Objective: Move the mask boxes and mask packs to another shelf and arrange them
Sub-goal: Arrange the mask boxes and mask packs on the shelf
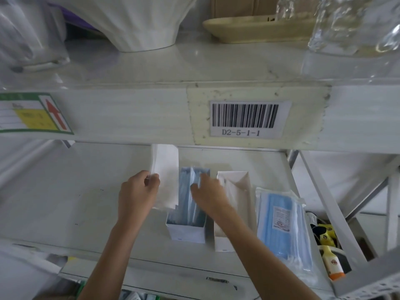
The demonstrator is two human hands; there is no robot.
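On the lower shelf [54, 202] stand two open white mask boxes side by side. The left box [186, 231] is full of blue masks; its white lid flap [165, 167] stands up at the left. My left hand [138, 191] pinches that flap's edge. My right hand [207, 191] rests on the blue masks [184, 200] at the box's far end, fingers closed around some of them. The right box [234, 191] holds white masks. A clear-wrapped pack of blue masks [281, 224] lies flat to the right of the boxes.
The upper shelf's front beam carries a barcode label [249, 118] reading D2-5-1-1 and a green label [34, 113]. A white vase [140, 22], a beige dish [255, 29] and clear plastic sit above. Yellow items [326, 250] lie beyond the shelf's right frame.
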